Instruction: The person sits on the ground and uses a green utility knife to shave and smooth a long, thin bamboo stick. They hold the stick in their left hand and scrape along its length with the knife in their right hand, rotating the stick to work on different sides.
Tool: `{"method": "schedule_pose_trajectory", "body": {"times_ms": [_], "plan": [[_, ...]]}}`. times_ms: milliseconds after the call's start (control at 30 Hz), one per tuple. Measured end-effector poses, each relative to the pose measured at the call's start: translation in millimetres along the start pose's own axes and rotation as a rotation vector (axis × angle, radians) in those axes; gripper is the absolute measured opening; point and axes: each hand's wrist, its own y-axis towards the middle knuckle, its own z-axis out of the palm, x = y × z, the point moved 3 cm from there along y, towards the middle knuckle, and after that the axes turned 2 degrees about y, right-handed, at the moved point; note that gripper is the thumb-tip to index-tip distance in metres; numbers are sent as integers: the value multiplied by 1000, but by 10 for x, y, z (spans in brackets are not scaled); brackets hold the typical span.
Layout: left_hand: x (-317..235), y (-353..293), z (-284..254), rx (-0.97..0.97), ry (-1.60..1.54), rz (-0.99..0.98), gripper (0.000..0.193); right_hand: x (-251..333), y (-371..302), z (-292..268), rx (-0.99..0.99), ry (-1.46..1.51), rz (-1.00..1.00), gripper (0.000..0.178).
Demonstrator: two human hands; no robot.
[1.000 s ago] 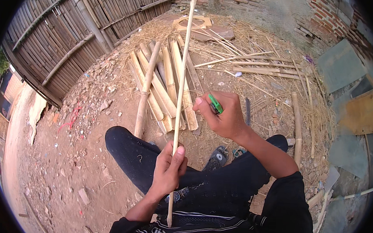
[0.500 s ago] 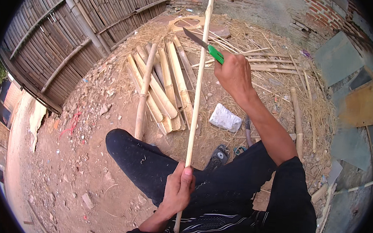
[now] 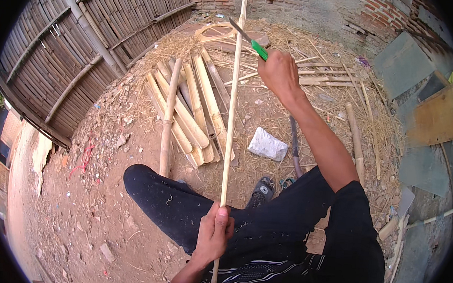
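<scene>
A long, pale bamboo strip [image 3: 232,110] stands nearly upright in front of me, its lower end against my lap. My left hand [image 3: 214,233] is wrapped round it low down, thumb on top. Up and to the right, my right hand [image 3: 279,74] grips a knife [image 3: 259,50] with a green handle. The dark blade points up and left and crosses the strip near its far part; whether its edge touches the wood I cannot tell. Small shavings lie on my dark trousers [image 3: 171,203].
Split bamboo pieces [image 3: 190,123] lie piled ahead, beside a round bamboo pole [image 3: 170,112]. A white block-like bundle [image 3: 268,144] and a long dark tool [image 3: 294,145] lie right of them. Thin strips [image 3: 324,77] rest on straw farther off. A bamboo fence [image 3: 51,42] stands left, grey sheets [image 3: 405,67] right.
The strip and my right hand with the knife have shifted slightly left in view, the blade a little farther up the strip. My left hand keeps its grip. The whole view has tilted slightly.
</scene>
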Motion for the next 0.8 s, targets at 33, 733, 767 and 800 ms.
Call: {"method": "schedule_pose_trajectory", "body": {"times_ms": [33, 733, 767, 800], "plan": [[10, 21, 8, 6, 8, -2, 42, -197, 240, -28, -64, -53, 50, 27], [-61, 41, 86, 248, -383, -76, 48, 150, -587, -410, 31, 1, -361, 10], [-35, 51, 89, 224, -363, -88, 47, 38, -409, -385, 3, -64, -287, 12], [-20, 52, 87, 204, -339, -91, 47, -66, -270, -402, -33, -132, -214, 14]]}}
